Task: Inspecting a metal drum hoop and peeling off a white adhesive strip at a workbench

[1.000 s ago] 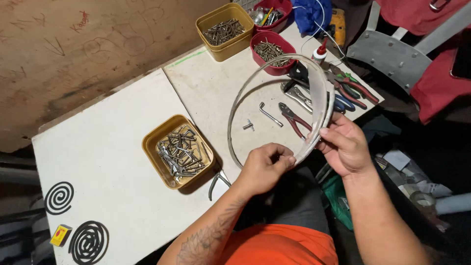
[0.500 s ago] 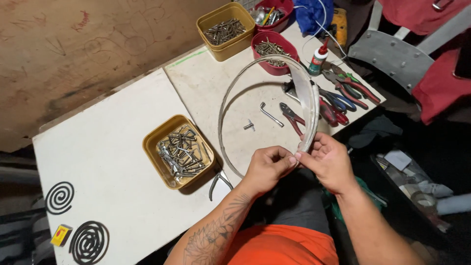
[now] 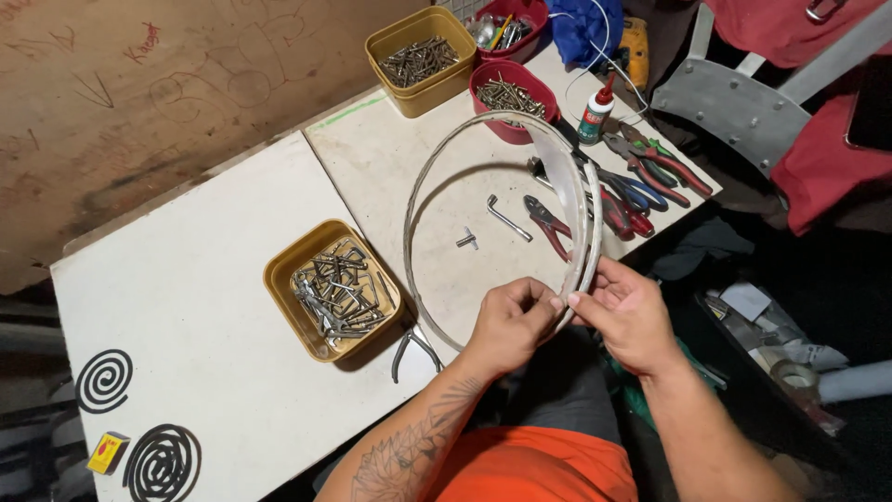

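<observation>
Head view, looking down on a white worktable (image 3: 204, 307). Both hands meet at the near edge of a large hoop (image 3: 423, 186) made of a thin metal ring and a pale translucent band. The left hand (image 3: 506, 325) is closed on the lower right arc of the hoop, fingers curled over it; the tattooed forearm runs down toward the orange shirt. The right hand (image 3: 627, 311) pinches the same stretch of band just beside the left, thumb and fingertips pressed on the strip. The two hands are touching or nearly so, both clamped on the hoop. The hoop is held tilted above the table, its far edge reaching toward a red bowl of screws (image 3: 514, 100).

On the table, seen inside the ring: a small L-shaped key (image 3: 506, 217) and a short metal fitting (image 3: 466, 240). Red-handled pliers (image 3: 550, 225) lie close to the band's right side. Further right, a cluster of pliers with red, blue and green handles (image 3: 650, 172) and a small glue bottle with red cap (image 3: 596, 113). To the left of the hoop stands a yellow square tub of metal hardware (image 3: 333, 288), with a pair of bare-metal pliers (image 3: 413, 346) just beside its near corner. A second yellow tub of screws (image 3: 421, 60) sits at the far edge. Two black mosquito coils (image 3: 104, 381) and a small yellow matchbox (image 3: 108, 452) lie at the table's left corner.
</observation>
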